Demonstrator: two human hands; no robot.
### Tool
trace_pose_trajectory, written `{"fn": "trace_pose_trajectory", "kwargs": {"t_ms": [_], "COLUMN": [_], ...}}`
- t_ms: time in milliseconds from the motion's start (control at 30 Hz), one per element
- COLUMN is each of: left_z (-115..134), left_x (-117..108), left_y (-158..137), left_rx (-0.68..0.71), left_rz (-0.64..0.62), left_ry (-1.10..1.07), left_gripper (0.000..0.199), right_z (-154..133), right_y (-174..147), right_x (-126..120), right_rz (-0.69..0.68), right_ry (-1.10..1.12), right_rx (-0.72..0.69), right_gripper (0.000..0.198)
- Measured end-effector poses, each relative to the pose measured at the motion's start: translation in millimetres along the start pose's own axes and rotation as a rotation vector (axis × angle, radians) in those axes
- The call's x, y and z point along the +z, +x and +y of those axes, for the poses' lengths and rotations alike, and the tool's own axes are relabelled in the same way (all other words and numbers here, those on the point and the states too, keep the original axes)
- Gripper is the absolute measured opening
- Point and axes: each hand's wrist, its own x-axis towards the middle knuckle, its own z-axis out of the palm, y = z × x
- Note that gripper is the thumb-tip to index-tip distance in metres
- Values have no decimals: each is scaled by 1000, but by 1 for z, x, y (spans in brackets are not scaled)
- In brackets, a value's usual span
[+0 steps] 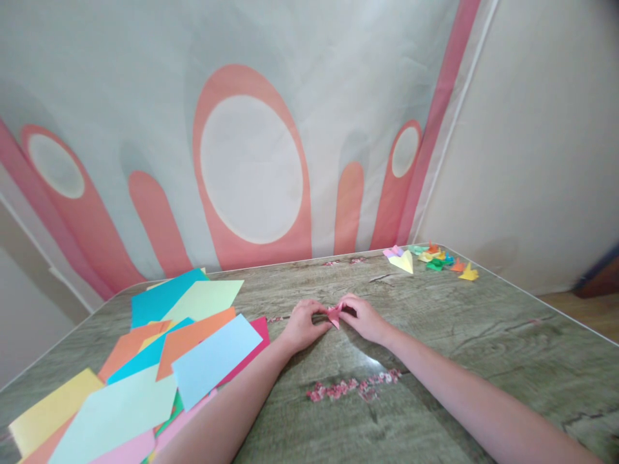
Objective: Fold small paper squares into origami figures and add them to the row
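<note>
A small piece of folded pink paper [334, 316] is held up between my two hands near the middle of the table. My left hand [305, 323] pinches its left side with thumb and fingers. On the right side, my right hand [363, 317] grips it between thumb and fingertips. The paper has a pointed tip facing down toward me; its finer folds are too small to make out, and its edges are partly hidden by my fingers.
Loose sheets of coloured paper [217, 361] lie in an overlapping spread at the left. At the far right sit several small folded paper figures [438, 263] and a pale yellow paper plane [402, 262]. The wood-patterned table [290, 419] meets a printed backdrop [159, 84] behind.
</note>
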Motion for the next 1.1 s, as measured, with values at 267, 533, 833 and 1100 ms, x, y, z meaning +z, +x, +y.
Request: {"fn": "trace_pose_trajectory", "kwargs": {"t_ms": [267, 533, 833, 1100], "left_z": [3, 5, 5, 4], "left_x": [0, -1, -1, 2], "left_y": [-1, -1, 0, -1], "left_rx": [31, 9, 12, -40], "left_rz": [-8, 5, 20, 63], "left_ry": [-6, -25, -29, -133], "left_gripper": [15, 21, 20, 34], "right_z": [2, 0, -1, -8], "right_y": [-1, -2, -1, 0], "right_x": [1, 0, 1, 0], "right_rz": [69, 39, 45, 43], "right_ry": [-14, 12, 85, 352], "right_rx": [29, 12, 78, 178], "right_gripper": [13, 33, 29, 25]}}
